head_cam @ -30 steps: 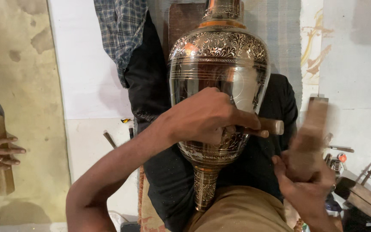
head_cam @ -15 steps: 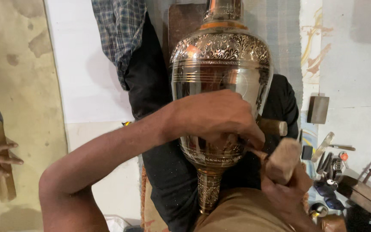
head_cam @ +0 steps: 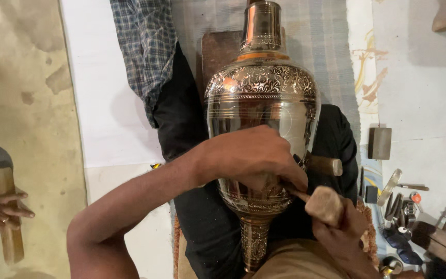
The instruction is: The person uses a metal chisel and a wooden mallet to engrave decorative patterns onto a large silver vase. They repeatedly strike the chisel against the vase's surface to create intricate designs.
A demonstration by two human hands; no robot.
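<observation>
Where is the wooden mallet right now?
Head view, lower right: the wooden mallet is in the right hand, beside the engraved brass vase, just below the left hand.

Place: a metal craft workshop, worked at floor level | Evidence: large engraved brass vase (head_cam: 262, 150) lying across a person's lap on dark cloth | wooden mallet (head_cam: 324, 205) at the vase | small metal hand tools (head_cam: 401, 206) scattered on the pale floor (head_cam: 429, 103) | another person's hand (head_cam: 1, 214) gripping a wooden tool (head_cam: 7, 217) nearby.
</observation>
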